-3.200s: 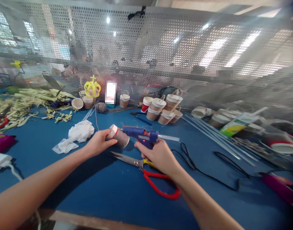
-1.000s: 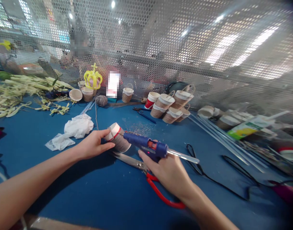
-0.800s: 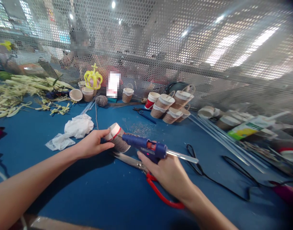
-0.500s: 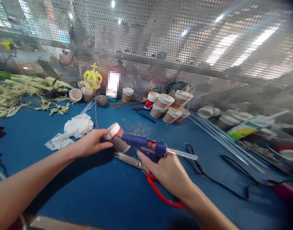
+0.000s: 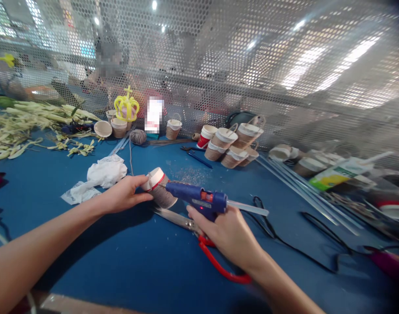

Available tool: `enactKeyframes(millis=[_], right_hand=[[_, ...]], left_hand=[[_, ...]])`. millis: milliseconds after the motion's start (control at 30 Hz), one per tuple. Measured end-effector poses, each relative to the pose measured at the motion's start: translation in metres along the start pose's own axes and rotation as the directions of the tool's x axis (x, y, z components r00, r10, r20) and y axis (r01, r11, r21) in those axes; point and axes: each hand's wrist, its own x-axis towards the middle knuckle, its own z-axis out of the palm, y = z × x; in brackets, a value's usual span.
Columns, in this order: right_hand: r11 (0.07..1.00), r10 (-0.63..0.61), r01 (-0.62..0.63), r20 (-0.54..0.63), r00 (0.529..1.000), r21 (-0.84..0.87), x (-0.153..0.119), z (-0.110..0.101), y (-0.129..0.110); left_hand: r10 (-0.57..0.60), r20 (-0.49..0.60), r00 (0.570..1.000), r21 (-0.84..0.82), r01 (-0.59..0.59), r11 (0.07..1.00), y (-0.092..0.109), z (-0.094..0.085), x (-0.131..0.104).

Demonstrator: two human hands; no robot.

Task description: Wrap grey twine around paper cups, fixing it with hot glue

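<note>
Tilted between my hands is a paper cup (image 5: 164, 197), wrapped in grey yarn below a red band and white rim. My left hand (image 5: 132, 193) pinches it by the rim side. A blue hot glue gun (image 5: 194, 194) sits in the grip of my right hand (image 5: 234, 233), its nozzle at the yarn just under the red band. From the gun's back sticks a clear glue stick (image 5: 248, 208). Red-handled scissors (image 5: 219, 261) lie beneath the gun and my right hand. A grey yarn ball (image 5: 138, 137) rests farther back, its strand running toward the cup.
Crumpled white plastic (image 5: 107, 171) lies left of the cup. Pliers (image 5: 197, 158) and several wrapped cups (image 5: 234, 157) stand beyond. Clear glue sticks (image 5: 304, 192) and a black cord (image 5: 300, 252) are at right. Pale husks (image 5: 39, 115) cover the back left, before a perforated metal screen (image 5: 193, 56).
Almost nothing differs. The cup, the glue gun and both hands keep practically the same places.
</note>
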Motion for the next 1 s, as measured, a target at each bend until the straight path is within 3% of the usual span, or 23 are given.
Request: enactKeyframes(millis=[67, 167, 300, 467, 700, 1000], right_hand=[[0.994, 0.062, -0.059, -0.040, 0.997, 0.088, 0.001, 0.002, 0.001], [0.990, 0.049, -0.037, -0.086, 0.995, 0.133, 0.003, 0.003, 0.005], [0.996, 0.022, -0.021, -0.016, 1.000, 0.088, 0.000, 0.002, 0.005], [0.983, 0.148, -0.150, 0.035, 0.988, 0.105, -0.002, 0.002, -0.005], [0.988, 0.107, -0.110, 0.036, 0.994, 0.109, 0.000, 0.001, -0.002], [0.925, 0.237, -0.237, 0.037, 0.971, 0.298, 0.006, -0.001, -0.004]], left_hand=[[0.009, 0.006, 1.000, 0.009, -0.009, 1.000, 0.001, 0.000, 0.000], [0.017, 0.006, 1.000, 0.034, -0.017, 0.999, 0.001, -0.001, 0.000], [0.003, -0.005, 1.000, 0.030, -0.003, 1.000, -0.001, 0.001, 0.000], [0.040, 0.019, 0.999, -0.072, -0.038, 0.997, 0.001, 0.001, -0.001], [-0.012, 0.001, 1.000, -0.027, 0.012, 1.000, 0.001, 0.001, -0.002], [0.043, 0.012, 0.999, 0.024, -0.044, 0.999, 0.001, -0.001, -0.001]])
